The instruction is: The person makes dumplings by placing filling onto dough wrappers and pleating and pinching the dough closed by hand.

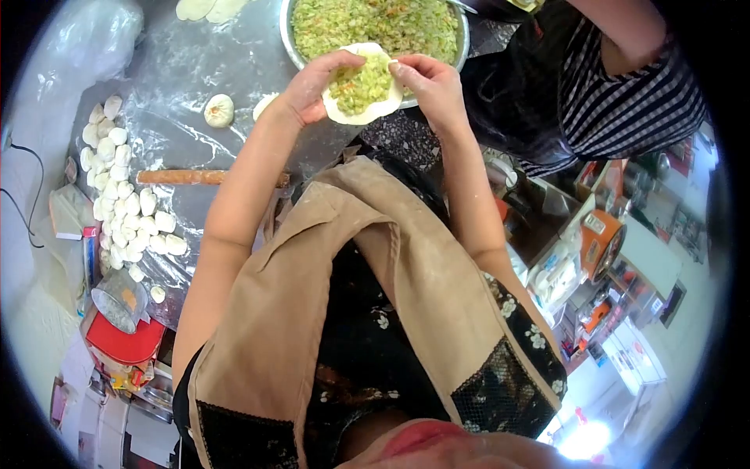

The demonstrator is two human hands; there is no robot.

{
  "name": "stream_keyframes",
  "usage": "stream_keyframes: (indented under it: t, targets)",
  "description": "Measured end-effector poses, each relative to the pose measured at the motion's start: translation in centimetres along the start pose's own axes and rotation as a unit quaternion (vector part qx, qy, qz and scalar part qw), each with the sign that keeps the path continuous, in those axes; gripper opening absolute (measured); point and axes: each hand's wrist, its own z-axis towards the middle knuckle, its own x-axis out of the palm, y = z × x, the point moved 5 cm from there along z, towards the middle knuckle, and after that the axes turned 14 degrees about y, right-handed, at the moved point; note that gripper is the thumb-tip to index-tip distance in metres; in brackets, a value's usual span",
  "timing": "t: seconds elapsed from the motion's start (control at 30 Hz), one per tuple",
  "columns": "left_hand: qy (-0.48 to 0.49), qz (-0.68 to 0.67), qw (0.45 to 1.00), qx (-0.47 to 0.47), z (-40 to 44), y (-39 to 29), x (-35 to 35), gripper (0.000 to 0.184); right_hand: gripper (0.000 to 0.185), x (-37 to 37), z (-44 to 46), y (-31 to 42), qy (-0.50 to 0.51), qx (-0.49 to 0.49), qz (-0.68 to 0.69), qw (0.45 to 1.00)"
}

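Observation:
Between my hands is a round dough wrapper [384,108] with a heap of chopped green vegetable filling [361,84] on it. My left hand [314,84] supports the wrapper from the left, its thumb over the top edge. At the right rim, the thumb and fingers of my right hand [428,84] pinch the dough. Just beyond, a large metal bowl [287,33] holds more of the chopped filling [383,22]. A pleated filled bun [219,111] sits on the floured table to the left, and another piece of dough [264,105] lies partly hidden behind my left forearm.
Many small dough pieces [125,211] lie along the table's [180,62] left side. A wooden rolling pin [183,177] rests near my left arm. Flat wrappers [211,8] are at the far edge. Another person in a checked garment [625,117] stands at the right.

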Motion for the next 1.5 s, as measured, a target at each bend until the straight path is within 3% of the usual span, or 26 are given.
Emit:
stream_keyframes:
  t: [0.03,0.17,0.3,0.37,0.53,0.6,0.63,0.73,0.87,0.93,1.1,1.5]
  targets:
    - [-0.001,0.008,1.0,-0.012,-0.1,-0.2,0.1,0.04,0.015,-0.1,-0.3,0.7,-0.018,-0.006,-0.081,0.997]
    - [0.037,-0.014,0.999,0.0,-0.1,-0.9,0.7,0.04,0.02,-1.0,-0.6,0.4,-0.074,-0.047,-0.093,0.992]
    - [0.026,0.035,0.999,-0.016,0.1,-1.2,1.2,0.039,0.019,-0.9,0.0,0.1,-0.029,-0.04,-0.107,0.993]
    - [-0.003,0.061,0.998,-0.021,0.1,-1.2,0.7,0.039,0.018,-0.8,-0.7,1.1,-0.092,-0.101,-0.202,0.97]
    - [-0.003,0.112,0.993,-0.025,0.4,-1.4,0.2,0.04,0.016,-0.7,0.1,0.9,-0.073,-0.102,-0.188,0.974]
    - [-0.012,0.116,0.993,-0.031,0.5,-1.7,0.2,0.042,0.015,-0.7,-0.5,1.6,-0.111,-0.174,-0.27,0.94]
    - [-0.016,0.129,0.991,-0.016,0.4,-2.0,0.7,0.043,0.014,-0.9,-0.6,1.2,-0.117,-0.151,-0.22,0.957]
    - [-0.01,0.164,0.986,-0.016,0.3,-2.3,0.9,0.044,0.013,-0.7,0.2,1.4,-0.085,-0.128,-0.241,0.958]
    - [-0.032,0.198,0.979,-0.03,0.4,-2.4,0.0,0.047,0.013,-0.6,-0.9,1.8,-0.105,-0.171,-0.246,0.948]
    - [-0.03,0.199,0.979,-0.036,0.2,-2.6,0.4,0.049,0.013,-0.7,-0.6,1.1,-0.111,-0.143,-0.209,0.961]
    - [-0.041,0.241,0.967,-0.066,0.4,-2.6,0.1,0.052,0.012,-0.1,-1.0,2.6,-0.09,-0.174,-0.259,0.946]
    - [-0.009,0.446,0.888,-0.113,1.4,-3.4,-0.4,0.029,0.013,0.5,-1.3,3.5,-0.042,-0.181,-0.299,0.936]
